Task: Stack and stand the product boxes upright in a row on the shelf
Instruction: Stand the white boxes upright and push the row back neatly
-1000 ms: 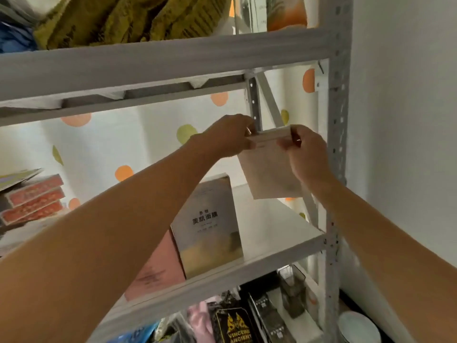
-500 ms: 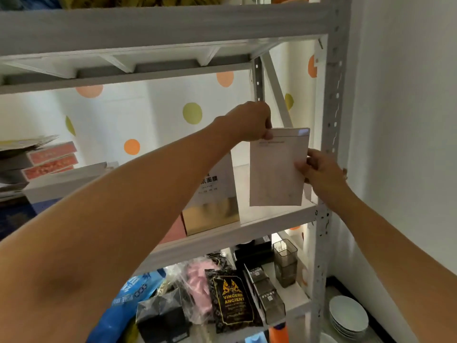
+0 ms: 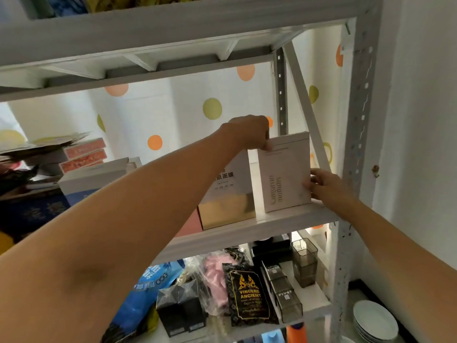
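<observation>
A pale pink flat box [image 3: 284,172] with gold lettering stands upright at the right end of the white shelf [image 3: 247,231]. My left hand [image 3: 249,132] grips its top left corner. My right hand [image 3: 324,186] holds its lower right edge with fingers against the side. To its left, a small gap away, stands a white and gold box [image 3: 227,194] with dark lettering, and a pink box [image 3: 189,224] stands left of that, mostly hidden by my left forearm.
Flat white and orange boxes [image 3: 84,154] lie stacked at the shelf's left. The grey upright post [image 3: 356,120] and a diagonal brace [image 3: 306,105] stand just right of the box. The lower shelf holds black packets [image 3: 247,295], bags and clear containers [image 3: 304,263]; plates [image 3: 373,323] sit at bottom right.
The pale box came down from mid-air onto the shelf's right end and now stands upright. My right hand slid from its top edge to its lower right side.
</observation>
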`<action>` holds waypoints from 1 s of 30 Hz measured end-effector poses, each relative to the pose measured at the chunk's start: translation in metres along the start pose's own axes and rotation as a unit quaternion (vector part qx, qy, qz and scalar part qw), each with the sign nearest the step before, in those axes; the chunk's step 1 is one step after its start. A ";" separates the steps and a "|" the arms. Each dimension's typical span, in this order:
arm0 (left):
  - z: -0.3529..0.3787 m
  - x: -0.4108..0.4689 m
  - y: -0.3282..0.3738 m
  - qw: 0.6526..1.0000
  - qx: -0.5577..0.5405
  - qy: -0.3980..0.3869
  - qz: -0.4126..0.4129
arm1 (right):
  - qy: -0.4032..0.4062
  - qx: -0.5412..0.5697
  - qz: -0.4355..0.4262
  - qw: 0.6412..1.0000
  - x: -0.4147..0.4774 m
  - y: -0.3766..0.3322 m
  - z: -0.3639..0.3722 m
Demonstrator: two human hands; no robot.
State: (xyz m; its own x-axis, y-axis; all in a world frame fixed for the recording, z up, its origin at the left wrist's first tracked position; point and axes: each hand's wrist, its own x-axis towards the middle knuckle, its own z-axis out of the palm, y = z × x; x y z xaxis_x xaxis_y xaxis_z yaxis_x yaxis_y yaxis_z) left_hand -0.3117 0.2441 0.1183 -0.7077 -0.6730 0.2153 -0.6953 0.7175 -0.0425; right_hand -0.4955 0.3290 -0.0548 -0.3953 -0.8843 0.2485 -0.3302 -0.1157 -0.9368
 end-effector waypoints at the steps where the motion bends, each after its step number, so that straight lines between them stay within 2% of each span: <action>1: -0.002 0.000 -0.002 1.000 -0.007 -0.011 -0.001 | -0.003 0.001 0.005 1.000 0.000 0.001 0.000; 5: -0.003 0.000 -0.009 0.999 -0.038 -0.028 -0.003 | -0.007 0.021 0.005 1.000 0.001 0.004 0.001; 9: -0.005 -0.004 -0.014 0.999 -0.023 -0.039 0.004 | -0.016 0.041 -0.001 0.999 0.000 0.005 0.005; 16: -0.014 -0.016 -0.029 0.993 -0.032 -0.106 -0.029 | -0.037 0.058 -0.007 0.998 -0.004 0.008 0.011; 21: -0.006 -0.017 -0.038 0.995 -0.059 -0.074 -0.017 | -0.047 0.055 -0.003 0.997 -0.004 0.006 0.011; 30: -0.007 -0.022 -0.042 0.993 -0.087 -0.078 0.014 | -0.049 0.044 -0.008 0.998 -0.007 0.008 0.009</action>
State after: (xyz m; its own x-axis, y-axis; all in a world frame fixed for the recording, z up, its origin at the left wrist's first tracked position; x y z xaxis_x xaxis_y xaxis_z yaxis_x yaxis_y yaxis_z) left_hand -0.2661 0.2295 0.1221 -0.7462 -0.6629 0.0610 -0.6531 0.7468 0.1255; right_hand -0.4875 0.3307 -0.0659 -0.3029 -0.9215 0.2430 -0.2582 -0.1661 -0.9517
